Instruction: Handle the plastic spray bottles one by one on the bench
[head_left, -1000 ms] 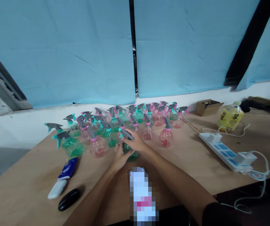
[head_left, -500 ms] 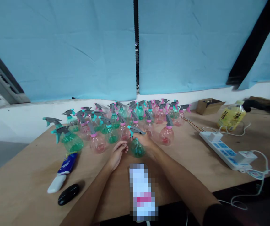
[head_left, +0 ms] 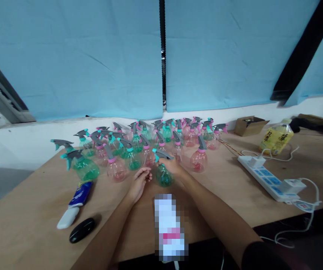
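Observation:
My right hand (head_left: 170,165) is closed around the neck of a green spray bottle (head_left: 164,178), just under its grey and teal trigger head. The bottle stands upright at the front of a group of spray bottles, its nozzle pointing left. To its left, my left hand (head_left: 141,181) rests near the table with loosely curled fingers, apart from the bottle; nothing shows in them. Close by stand a pink spray bottle (head_left: 199,161) on the right and another pink spray bottle (head_left: 116,170) on the left. A phone (head_left: 169,225), blurred out, lies between my forearms.
Several more pink and green bottles fill the table's back half. A blue packet (head_left: 81,194), a white object (head_left: 68,218) and a black oval case (head_left: 82,230) lie on the left. On the right are a power strip (head_left: 265,180), cables, a yellow-labelled bottle (head_left: 276,138) and a cardboard box (head_left: 250,126).
Almost nothing differs. The view has shifted very slightly; both hands keep their places, the right one still gripping the green spray bottle.

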`<state>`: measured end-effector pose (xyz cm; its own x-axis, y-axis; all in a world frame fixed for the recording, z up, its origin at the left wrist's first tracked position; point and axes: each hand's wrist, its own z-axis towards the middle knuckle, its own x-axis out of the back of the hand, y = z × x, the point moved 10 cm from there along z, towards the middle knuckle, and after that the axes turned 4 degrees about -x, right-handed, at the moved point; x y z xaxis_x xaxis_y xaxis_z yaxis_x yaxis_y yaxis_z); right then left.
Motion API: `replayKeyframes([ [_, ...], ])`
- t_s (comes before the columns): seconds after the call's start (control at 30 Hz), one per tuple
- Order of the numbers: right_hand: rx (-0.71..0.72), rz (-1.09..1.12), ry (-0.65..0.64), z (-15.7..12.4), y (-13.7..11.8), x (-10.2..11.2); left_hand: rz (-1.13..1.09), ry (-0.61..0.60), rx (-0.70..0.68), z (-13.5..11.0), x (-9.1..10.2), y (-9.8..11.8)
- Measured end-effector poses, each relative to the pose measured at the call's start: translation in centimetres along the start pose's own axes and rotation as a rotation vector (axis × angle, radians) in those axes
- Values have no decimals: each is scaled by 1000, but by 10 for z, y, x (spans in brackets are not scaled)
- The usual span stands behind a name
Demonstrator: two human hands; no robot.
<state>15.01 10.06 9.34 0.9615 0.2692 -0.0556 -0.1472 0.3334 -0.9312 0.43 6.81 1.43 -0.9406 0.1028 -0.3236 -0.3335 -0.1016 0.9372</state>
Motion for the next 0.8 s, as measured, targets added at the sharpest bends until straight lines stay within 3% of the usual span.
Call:
replayKeyframes([
  [0.17, 23, -5, -71, 0, -6, -4, -78, 21, 20, 0, 4, -1],
  [0.4, -41, -36, 58, -1, 7, 5, -128, 29, 36, -1, 4, 0],
  [0.6, -4, -37, -26, 0, -4, -3, -165, 46, 48, 0, 6, -2],
  [0.8, -33, -28, 39, -1, -1, 3, -190, 52, 50, 0, 8, -4],
])
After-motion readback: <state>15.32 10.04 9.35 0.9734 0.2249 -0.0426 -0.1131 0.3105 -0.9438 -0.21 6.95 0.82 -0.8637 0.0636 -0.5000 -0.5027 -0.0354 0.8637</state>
